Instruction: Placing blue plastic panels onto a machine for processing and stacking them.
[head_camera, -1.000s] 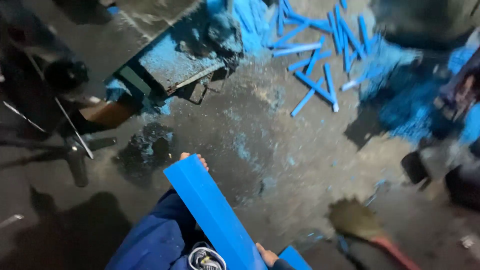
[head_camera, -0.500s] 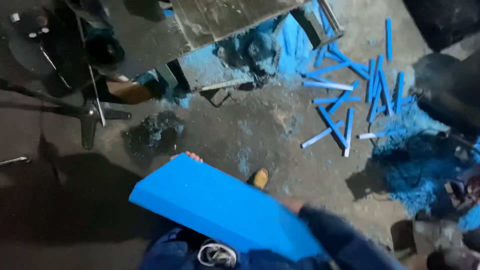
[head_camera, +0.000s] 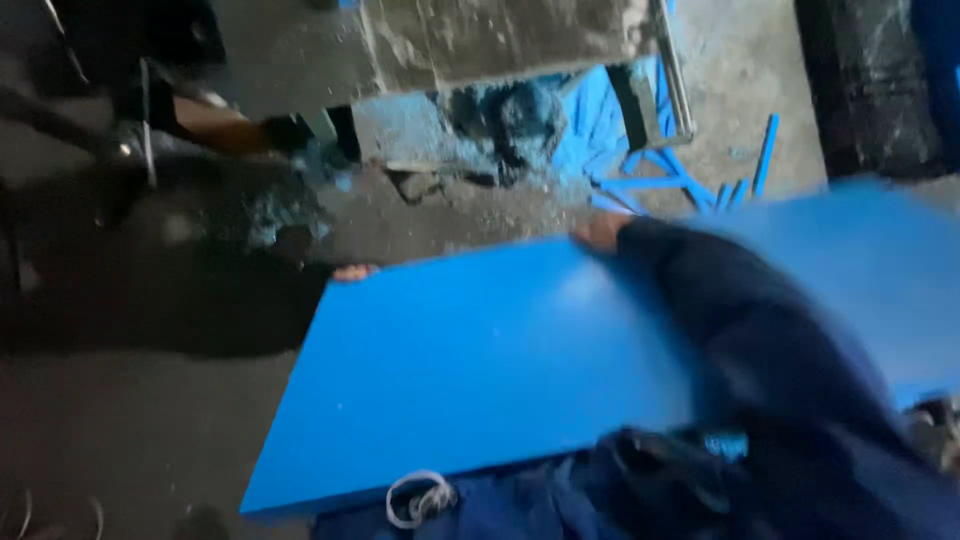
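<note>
Where the blue panel (head_camera: 520, 370) showed edge-on a second ago, its broad face now lies flat across the lap. The left hand (head_camera: 355, 271) and right hand (head_camera: 600, 232) grip its far edge, fingers mostly hidden, before the cutting machine (head_camera: 500, 60).

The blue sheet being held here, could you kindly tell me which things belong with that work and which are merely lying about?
In hand:
- blue sheet
- left hand at its far left corner
- right hand on its far edge

Lying about:
- blue strips on the floor
- grey machine
- blue dust beneath it
</note>
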